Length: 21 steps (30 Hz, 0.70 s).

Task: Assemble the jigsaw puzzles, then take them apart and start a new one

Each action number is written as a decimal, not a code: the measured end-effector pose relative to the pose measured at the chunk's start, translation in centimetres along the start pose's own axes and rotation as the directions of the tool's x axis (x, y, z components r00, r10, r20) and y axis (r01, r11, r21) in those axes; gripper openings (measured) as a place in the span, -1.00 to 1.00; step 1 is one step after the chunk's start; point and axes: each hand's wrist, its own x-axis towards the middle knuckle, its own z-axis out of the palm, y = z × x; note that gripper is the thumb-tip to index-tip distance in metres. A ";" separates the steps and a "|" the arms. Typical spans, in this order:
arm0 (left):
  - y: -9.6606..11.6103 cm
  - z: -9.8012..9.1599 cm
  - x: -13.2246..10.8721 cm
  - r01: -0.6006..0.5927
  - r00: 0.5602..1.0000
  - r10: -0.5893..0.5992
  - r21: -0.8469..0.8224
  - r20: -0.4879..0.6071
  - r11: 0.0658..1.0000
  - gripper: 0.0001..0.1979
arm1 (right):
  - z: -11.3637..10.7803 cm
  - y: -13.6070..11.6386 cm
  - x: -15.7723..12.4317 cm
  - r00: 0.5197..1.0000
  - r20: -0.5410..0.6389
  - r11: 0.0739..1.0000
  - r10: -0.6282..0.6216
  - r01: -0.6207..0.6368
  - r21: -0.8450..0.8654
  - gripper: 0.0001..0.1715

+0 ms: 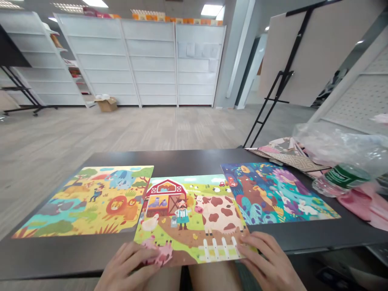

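The left hand [125,266] and right hand [266,260] lie open, neither clenched, with their fingers spread on the near edge of a printed farm-scene board [188,218]. The left fingers [141,254] cover the area beside the pink pig, while the right fingers [250,244] sit by the white fence at the lower right corner. Whether the thumbs reach beneath the board is hidden.

The board lies flat directly ahead of the hands, at the near edge of the black desk [194,159]. It looks like thin, stiff, light card, likely to bend little but to slide easily over the smooth desk. Its near edge, already under both hands, seems the best place to take hold, with one hand towards each side to keep it level.

Ahead and left of the left hand, a safari-scene board [81,202] meets the farm board's left edge. Ahead and right of the right hand lies a forest-animal board [275,194]. Farther right are a plastic water bottle [342,180] and a crumpled clear plastic bag [342,145].
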 end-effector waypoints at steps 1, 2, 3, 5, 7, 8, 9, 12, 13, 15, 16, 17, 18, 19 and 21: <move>0.0 0.2 0.2 0.009 1.000 -0.009 -0.028 -0.010 1.000 -0.69 | -0.1 -0.1 0.2 1.000 0.000 1.000 0.001 -0.001 0.007 -0.72; 0.0 0.4 0.3 0.013 1.000 -0.014 -0.042 -0.019 0.999 -0.70 | -0.3 -0.2 0.5 1.000 0.000 1.000 0.004 -0.004 0.014 -0.72; -0.1 0.7 0.4 0.012 1.000 -0.013 -0.039 -0.024 0.999 -0.70 | -0.4 -0.3 0.7 1.000 0.003 1.000 0.007 -0.008 0.024 -0.73; -0.3 1.3 0.4 -0.028 0.999 0.028 0.020 -0.038 0.999 -0.71 | -0.6 -0.7 1.0 1.000 0.006 0.999 0.012 -0.012 0.038 -0.74; -0.6 1.8 0.3 -0.131 0.990 0.136 0.112 -0.036 0.985 -0.70 | -0.6 -0.9 1.1 1.000 -0.002 0.999 -0.001 0.001 0.039 -0.74; -0.8 1.8 0.1 -0.179 0.983 0.185 0.147 -0.022 0.973 -0.70 | -0.5 -0.9 1.0 1.000 -0.011 0.999 -0.011 0.011 0.034 -0.74; -1.0 1.8 -0.1 -0.216 0.976 0.218 0.166 0.002 0.962 -0.69 | -0.4 -0.9 0.9 1.000 -0.019 0.999 -0.023 0.023 0.028 -0.74; -1.7 1.1 -0.5 -0.273 0.961 0.260 0.149 0.098 0.951 -0.62 | -0.2 -0.8 0.6 0.998 -0.034 0.998 -0.058 0.059 0.019 -0.72; -1.8 0.8 -0.5 -0.290 0.954 0.275 0.132 0.117 0.948 -0.61 | -0.3 -0.8 0.7 0.997 -0.048 0.997 -0.066 0.067 0.025 -0.71; -1.9 0.0 -0.2 -0.320 0.943 0.308 0.090 0.128 0.943 -0.60 | -0.7 -0.8 1.2 0.995 -0.068 0.996 -0.076 0.079 0.047 -0.70; -1.8 -0.4 0.2 -0.323 0.942 0.315 0.060 0.115 0.945 -0.60 | -1.0 -0.9 1.6 0.995 -0.069 0.995 -0.077 0.082 0.065 -0.69; -1.7 -0.7 0.6 -0.312 0.946 0.308 0.025 0.099 0.950 -0.61 | -1.4 -0.9 2.2 0.996 -0.058 0.993 -0.074 0.079 0.087 -0.69; -1.6 -1.1 1.2 -0.289 0.953 0.289 -0.015 0.093 0.957 -0.62 | -1.7 -0.9 2.8 0.997 -0.037 0.991 -0.066 0.070 0.111 -0.70; -1.5 -1.5 1.8 -0.256 0.961 0.261 -0.058 0.092 0.965 -0.63 | -2.0 -0.8 3.4 0.998 -0.014 0.989 -0.054 0.055 0.138 -0.70; -1.5 -2.0 3.2 -0.147 0.980 0.163 -0.134 0.113 0.980 -0.65 | -2.5 -0.5 4.9 0.999 0.036 0.981 -0.010 0.003 0.193 -0.74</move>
